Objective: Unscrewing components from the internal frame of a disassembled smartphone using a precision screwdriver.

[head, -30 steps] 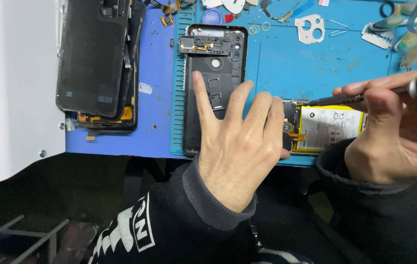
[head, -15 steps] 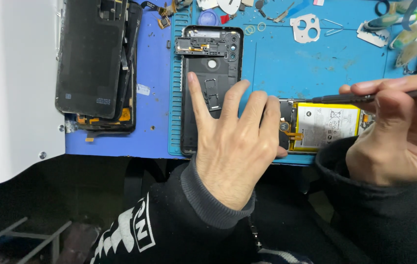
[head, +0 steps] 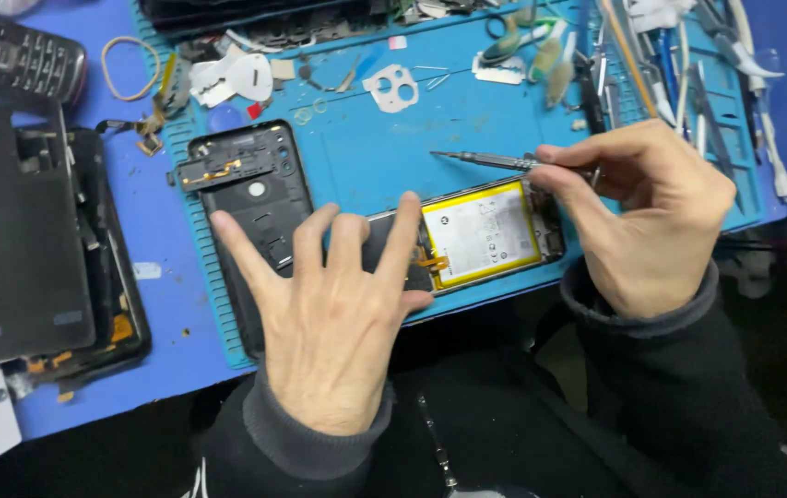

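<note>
Teal matting (head: 467, 138) is filling the middle of the frame, and I am pressing my left hand (head: 343, 314), fingers spread wide, flat over the opened phone (head: 495, 235) at lower centre, its yellow-edged battery (head: 481, 232) showing. My right hand (head: 638, 207) is pinching a thin screwdriver (head: 485, 160), tip pointing left above the battery. A black back cover (head: 246, 198) is lying just left. I judge keeping the phone pinned and the driver upright on the screw matters most.

Bare mat (head: 366, 166) centre; tools (head: 670, 65) crowd right (densely)
</note>
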